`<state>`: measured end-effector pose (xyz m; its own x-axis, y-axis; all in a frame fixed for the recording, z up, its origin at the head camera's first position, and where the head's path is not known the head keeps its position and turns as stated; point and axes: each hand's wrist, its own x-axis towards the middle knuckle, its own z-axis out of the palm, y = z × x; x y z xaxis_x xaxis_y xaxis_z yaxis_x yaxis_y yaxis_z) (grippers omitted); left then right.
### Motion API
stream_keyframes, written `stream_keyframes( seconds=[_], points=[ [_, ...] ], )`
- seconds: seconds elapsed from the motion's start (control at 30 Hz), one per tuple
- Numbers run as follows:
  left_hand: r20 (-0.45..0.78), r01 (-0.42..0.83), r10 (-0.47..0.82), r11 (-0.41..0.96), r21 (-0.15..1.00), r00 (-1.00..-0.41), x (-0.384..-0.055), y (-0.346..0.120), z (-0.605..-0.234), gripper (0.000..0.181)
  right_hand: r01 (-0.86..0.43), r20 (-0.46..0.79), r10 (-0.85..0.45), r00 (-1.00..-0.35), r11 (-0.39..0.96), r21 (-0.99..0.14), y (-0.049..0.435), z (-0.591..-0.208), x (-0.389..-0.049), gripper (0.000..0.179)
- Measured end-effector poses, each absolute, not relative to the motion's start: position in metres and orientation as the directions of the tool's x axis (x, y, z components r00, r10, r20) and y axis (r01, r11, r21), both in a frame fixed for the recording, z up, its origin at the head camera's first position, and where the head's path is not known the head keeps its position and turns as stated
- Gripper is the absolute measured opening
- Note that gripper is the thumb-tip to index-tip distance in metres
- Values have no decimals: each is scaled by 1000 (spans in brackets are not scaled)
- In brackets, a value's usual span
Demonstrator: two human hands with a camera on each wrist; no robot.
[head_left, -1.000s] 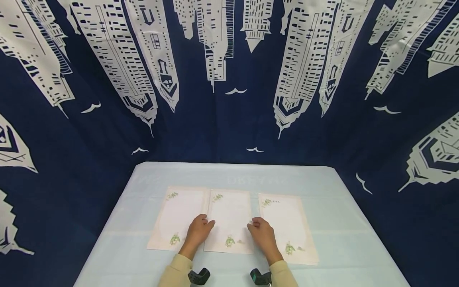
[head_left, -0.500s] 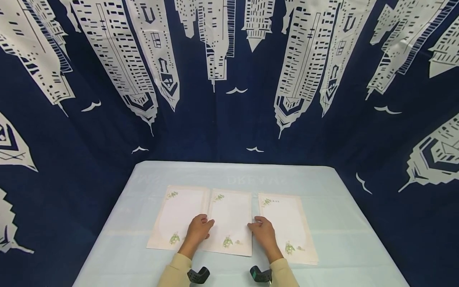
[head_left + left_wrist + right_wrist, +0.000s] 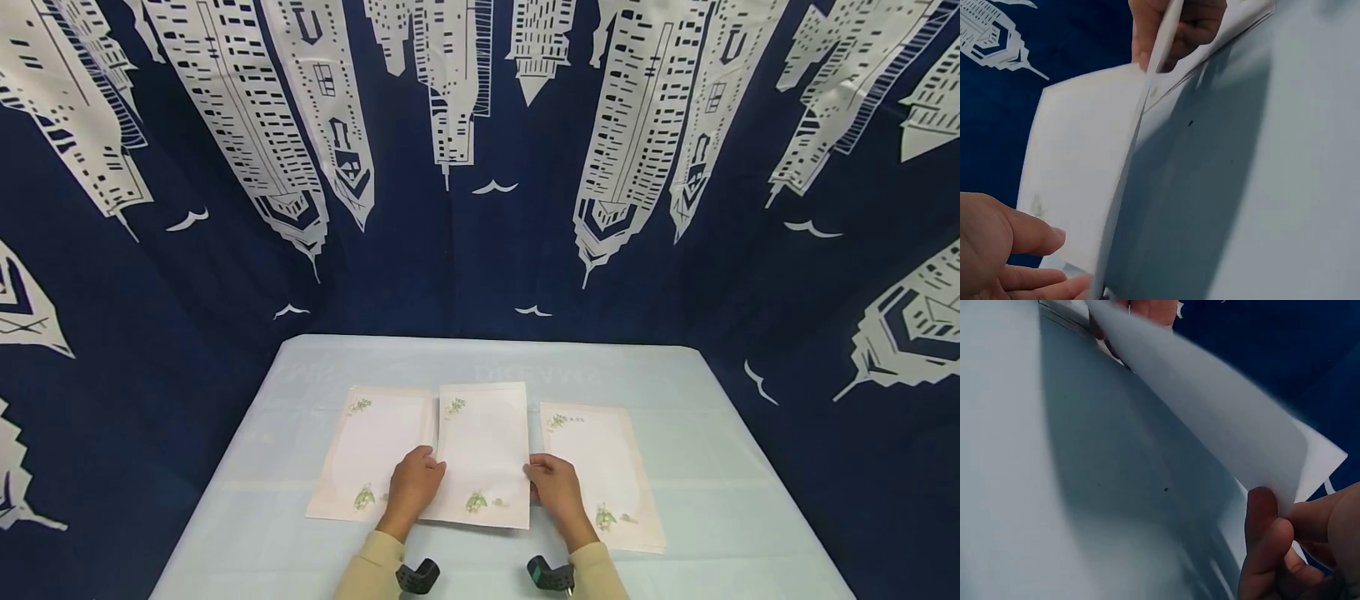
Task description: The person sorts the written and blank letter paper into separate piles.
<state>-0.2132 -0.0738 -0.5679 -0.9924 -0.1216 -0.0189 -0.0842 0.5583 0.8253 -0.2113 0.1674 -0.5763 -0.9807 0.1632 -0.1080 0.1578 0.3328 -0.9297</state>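
Note:
A sheet of pale-pink-bordered letter paper (image 3: 483,442), with green plant prints in its corners, is raised off the table between my hands. My right hand (image 3: 555,492) pinches its right edge; in the right wrist view, the fingers (image 3: 1262,509) are at that edge. At the opposite side is my left hand (image 3: 415,487); the left wrist view shows its thumb and fingers (image 3: 1054,284) extended and spread, with fingertips right at the edge. To the left lies a similar sheet (image 3: 386,442), partly under my left hand. Another similar sheet (image 3: 592,467) lies on the right.
A pale blue cloth covers the table (image 3: 720,517). Dark curved devices (image 3: 417,576) show at both wrists, below the cream sleeves (image 3: 597,571). A navy curtain (image 3: 450,275) with white building prints hangs behind and at both sides.
The middle sheet first shifts slightly toward me, then its far edge comes up as it is raised and tilted. My right hand moves slightly rightward with the sheet's edge. The outer sheets stay put.

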Motion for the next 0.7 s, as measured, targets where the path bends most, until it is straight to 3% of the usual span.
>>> stream_keyframes(
  seconds=[0.37,0.53,0.7],
  points=[
    [-26,-107,-165,508,854,-986,-219,-89,-566,21,172,-143,133,-981,236,-957,166,-564,-211,25],
    [-86,-164,-193,436,885,-977,-219,-106,-564,21,155,-133,101,-986,254,-955,152,-565,-214,24],
    [-76,-178,-235,452,874,-969,-218,-129,-560,22,145,-138,46,-989,283,-948,131,-569,-220,22]
  ],
)
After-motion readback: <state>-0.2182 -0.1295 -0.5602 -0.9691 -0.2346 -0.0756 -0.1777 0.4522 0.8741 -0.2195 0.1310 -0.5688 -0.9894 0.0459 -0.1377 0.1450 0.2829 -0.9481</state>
